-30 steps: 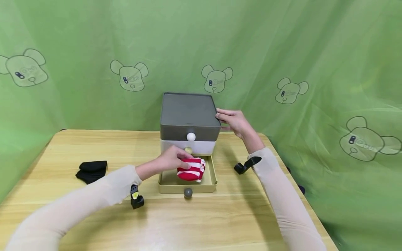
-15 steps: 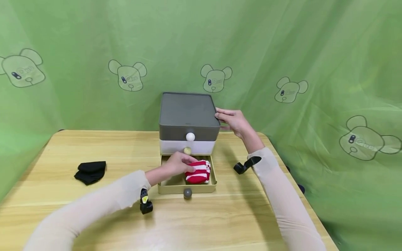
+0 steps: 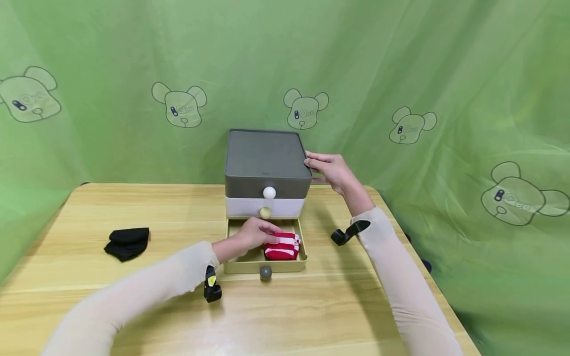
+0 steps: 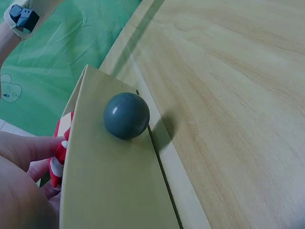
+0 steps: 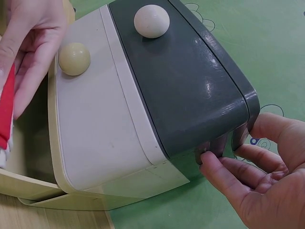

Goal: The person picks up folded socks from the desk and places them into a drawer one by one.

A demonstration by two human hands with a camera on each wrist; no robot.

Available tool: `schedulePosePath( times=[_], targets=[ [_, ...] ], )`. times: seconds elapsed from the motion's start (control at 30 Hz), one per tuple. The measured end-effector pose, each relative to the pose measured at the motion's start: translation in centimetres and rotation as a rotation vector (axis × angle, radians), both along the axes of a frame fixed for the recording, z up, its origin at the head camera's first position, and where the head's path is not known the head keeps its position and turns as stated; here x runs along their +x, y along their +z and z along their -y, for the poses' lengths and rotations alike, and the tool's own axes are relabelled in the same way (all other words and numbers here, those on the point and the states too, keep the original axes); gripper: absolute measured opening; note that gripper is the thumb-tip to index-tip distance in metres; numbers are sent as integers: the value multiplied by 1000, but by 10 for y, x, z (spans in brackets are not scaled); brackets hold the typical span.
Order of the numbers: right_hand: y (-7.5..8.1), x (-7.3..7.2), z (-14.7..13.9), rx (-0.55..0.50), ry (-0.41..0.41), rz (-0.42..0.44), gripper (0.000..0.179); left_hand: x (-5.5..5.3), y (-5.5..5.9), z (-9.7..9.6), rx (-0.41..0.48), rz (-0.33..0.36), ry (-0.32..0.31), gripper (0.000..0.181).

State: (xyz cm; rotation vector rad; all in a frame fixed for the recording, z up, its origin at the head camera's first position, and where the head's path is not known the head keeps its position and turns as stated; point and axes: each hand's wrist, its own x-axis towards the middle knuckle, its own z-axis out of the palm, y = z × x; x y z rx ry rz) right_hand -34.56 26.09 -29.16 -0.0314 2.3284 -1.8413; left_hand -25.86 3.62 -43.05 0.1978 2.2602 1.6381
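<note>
The red and white striped socks (image 3: 283, 251), folded into a bundle, are inside the pulled-out bottom drawer (image 3: 240, 268) at its right side. My left hand (image 3: 249, 235) reaches over the drawer's left wall and pinches the bundle between thumb and fingers. In the left wrist view the drawer front hides part of the striped socks (image 4: 57, 168). My right hand (image 3: 331, 170) touches the upper right side of the drawer unit (image 3: 267, 155), its extended fingers at the dark grey top section. The right wrist view shows these fingertips against the grey corner.
A folded black cloth item (image 3: 128, 243), sock-like, lies on the wooden table (image 3: 178, 207) to the left. The upper two drawers, dark grey with a white knob (image 3: 269, 193) and white with a yellow knob (image 3: 265, 213), are closed. A green curtain (image 3: 249, 59) hangs behind.
My left hand has moved right with the striped socks, from the drawer's middle to its right side, and the bundle sits slightly lower. The right hand stays at the unit's side.
</note>
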Motion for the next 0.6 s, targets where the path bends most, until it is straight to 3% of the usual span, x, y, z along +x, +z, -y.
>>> schedulePosePath(
  times=[0.4, 0.6],
  targets=[
    [0, 0, 1, -7, -9, 7, 49, -6, -4, 0, 22, 59, 35, 25],
    [-1, -1, 2, -15, -30, -2, 48, -7, -3, 1, 12, 47, 28, 25]
  ],
)
